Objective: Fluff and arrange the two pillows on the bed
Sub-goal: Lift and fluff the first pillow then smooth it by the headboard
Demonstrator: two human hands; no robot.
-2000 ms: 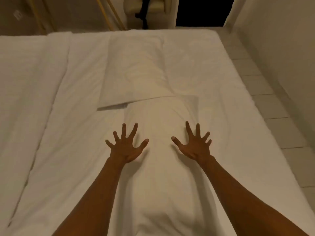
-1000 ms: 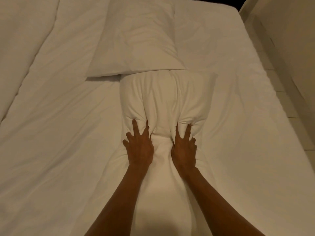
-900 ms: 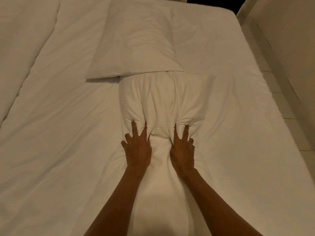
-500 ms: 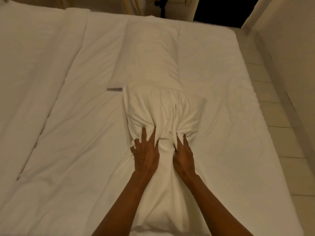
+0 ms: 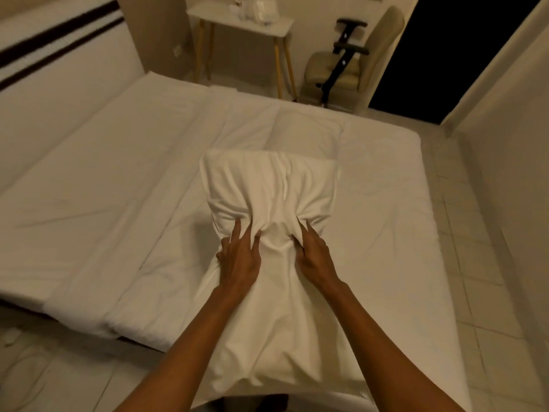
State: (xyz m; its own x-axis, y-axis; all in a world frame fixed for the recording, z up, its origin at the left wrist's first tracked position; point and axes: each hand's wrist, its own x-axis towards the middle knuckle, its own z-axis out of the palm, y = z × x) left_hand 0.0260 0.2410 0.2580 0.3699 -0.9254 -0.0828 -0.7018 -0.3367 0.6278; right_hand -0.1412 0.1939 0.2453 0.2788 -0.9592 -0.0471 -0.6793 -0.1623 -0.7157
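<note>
A white pillow (image 5: 273, 185) is lifted off the white bed (image 5: 118, 203), its near end hanging toward me and its far end raised. My left hand (image 5: 240, 257) grips a bunched fold of its cover on the left side. My right hand (image 5: 315, 254) grips a bunched fold on the right side, the two hands a short way apart. The second white pillow (image 5: 306, 135) lies flat on the bed behind the held one, partly hidden by it.
A second mattress or duvet (image 5: 74, 162) lies along the bed's left side. Beyond the bed stand a small white table (image 5: 240, 22) with wooden legs and a beige chair (image 5: 356, 66). Tiled floor (image 5: 481, 263) runs along the right, beside a wall.
Both hands went from spread open above the pillow to gripping its cover. The pillow has since risen off the bed toward me, and the view has pulled back to show the room.
</note>
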